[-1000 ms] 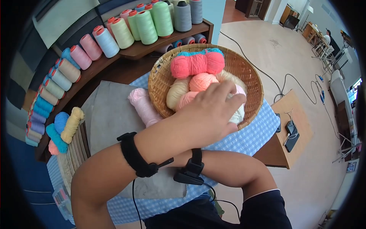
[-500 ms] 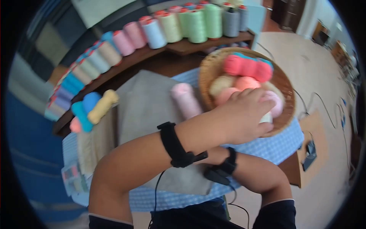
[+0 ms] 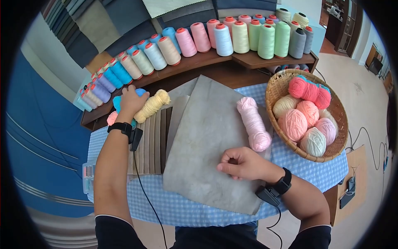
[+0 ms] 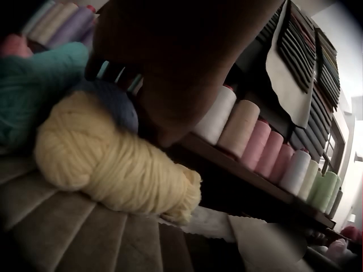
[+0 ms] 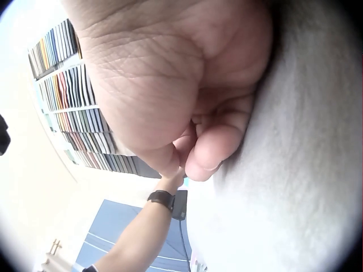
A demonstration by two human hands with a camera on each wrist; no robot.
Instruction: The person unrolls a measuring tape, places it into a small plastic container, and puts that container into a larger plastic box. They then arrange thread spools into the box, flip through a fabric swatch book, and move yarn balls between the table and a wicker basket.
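At the left of the table, my left hand [image 3: 132, 102] has its fingers curled over a blue yarn ball [image 3: 141, 91]. Up close in the left wrist view, the hand [image 4: 170, 68] straddles the blue ball [image 4: 116, 105], but shadow obscures the contact. A pale yellow skein [image 3: 152, 106] lies beside it, with teal yarn [image 3: 117, 103] and a salmon one [image 3: 112, 118] on the other side. My right hand [image 3: 246, 164] rests loosely curled and empty on grey cloth [image 3: 207, 145]; its palm [image 5: 153, 85] shows in the right wrist view. A pink skein [image 3: 253, 123] lies above it.
A wicker basket [image 3: 340, 110] at the right holds several skeins in coral, cream, peach, pink and white. Thread spools [image 3: 224, 40] line the curved shelf [image 3: 199, 60] behind. Folded brown fabric [image 3: 149, 145] lies left of the grey cloth, over a blue checked tablecloth [image 3: 182, 211].
My arms have uncrossed. The hand that was over the basket has withdrawn to the grey cloth, leaving a light pink skein in the basket. The view has swung left.
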